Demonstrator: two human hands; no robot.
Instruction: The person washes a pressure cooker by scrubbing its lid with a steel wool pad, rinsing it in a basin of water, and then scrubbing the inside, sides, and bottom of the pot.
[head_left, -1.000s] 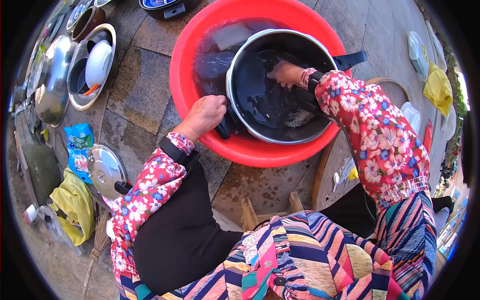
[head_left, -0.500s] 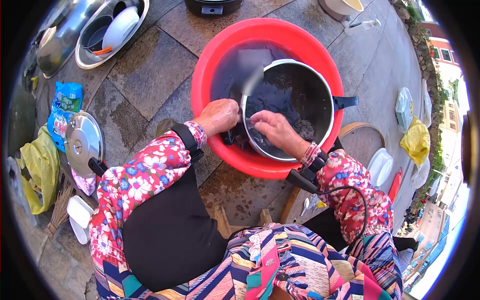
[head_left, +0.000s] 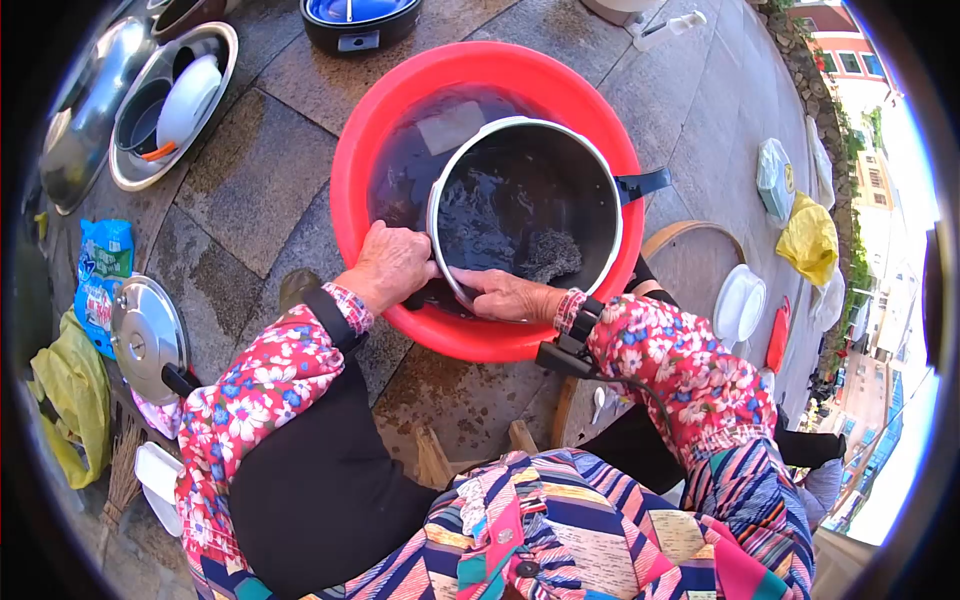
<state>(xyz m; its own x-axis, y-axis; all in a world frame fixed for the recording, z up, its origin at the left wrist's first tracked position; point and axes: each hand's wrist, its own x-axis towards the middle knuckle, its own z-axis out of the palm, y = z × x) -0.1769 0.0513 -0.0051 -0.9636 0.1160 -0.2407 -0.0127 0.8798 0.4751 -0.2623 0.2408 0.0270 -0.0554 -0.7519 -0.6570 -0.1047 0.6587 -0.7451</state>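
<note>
A deep metal pot with a pale rim and a black handle stands tilted in a red plastic basin of murky water. Dark, rippling water fills the pot's bottom, where a grey steel wool scrubber lies. My left hand is closed at the pot's left edge; its fingertips are hidden. My right hand reaches over the near side, fingers closed against the rim and inner wall close to my left hand. A pale flat piece shows in the basin water.
At left are a metal basin with bowls, a pot lid, a blue packet and a yellow bag. A black pan stands ahead. White containers and a yellow bag sit right.
My right hand has come down from above the pot to its near left rim. My left hand stays at the pot's left edge. The view has shifted, so the scene sits further left.
</note>
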